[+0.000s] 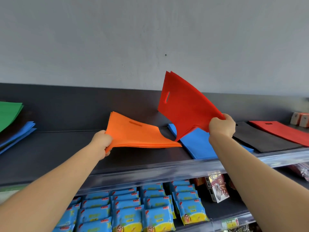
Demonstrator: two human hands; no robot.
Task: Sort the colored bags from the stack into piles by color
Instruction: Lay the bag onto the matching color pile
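**Both hands gripping bags at the top shelf**

Your left hand [102, 143] is clenched round one corner of a thin stack of flat orange non-woven bags [137, 134], thumb on top and fingers underneath. The stack sags away from your grip toward 3 o'clock, just above the dark grey shelf top [50, 156]. Your right hand [221, 127] clutches the corner of a few flat red non-woven bags [185, 104]. They are lifted clear and fan up toward 11 o'clock from your fist, with the cut-out handle slot showing near their far edge. Their lowest tip meets the right corner of the orange stack, over a pile of flat blue bags [199, 144] lying on the shelf between your hands. Just beside that pile, toward 3 o'clock, lies a flat black bag [260, 139], and further toward 3 o'clock a single flat red bag [284, 131]. At 9 o'clock, at the frame edge, green bags [10, 114] are stacked above more blue bags [18, 134]. At 6 o'clock, on the lower shelf, rows of blue snack packets [127, 213] stand near a red-and-white carton [217, 188]
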